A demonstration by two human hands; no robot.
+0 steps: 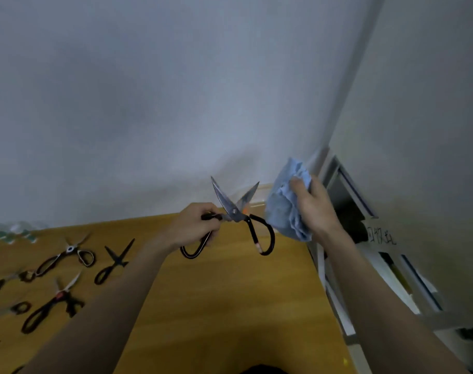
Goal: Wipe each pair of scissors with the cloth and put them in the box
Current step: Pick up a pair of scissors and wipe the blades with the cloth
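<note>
While raised above the wooden table (230,306): black-handled scissors (236,211) with blades spread (handle loop gripped in left hand (193,225)).
Blue cloth (285,203) bunched in right hand (312,205), just right of scissors, not touching; box (259,197) behind, far.

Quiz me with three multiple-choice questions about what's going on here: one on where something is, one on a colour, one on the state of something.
1. Where do the spare scissors lie?
A. on the left part of the table
B. on the shelf at right
C. on the floor

2. What colour is the cloth?
A. red
B. light blue
C. black

3. How are the blades of the held scissors?
A. closed
B. wrapped in the cloth
C. spread open

Answers: 1 A, the spare scissors lie on the table at its left. 2 B, the cloth gripped by the right hand is light blue. 3 C, the held scissors in the left hand form a V, apart from the cloth.
</note>
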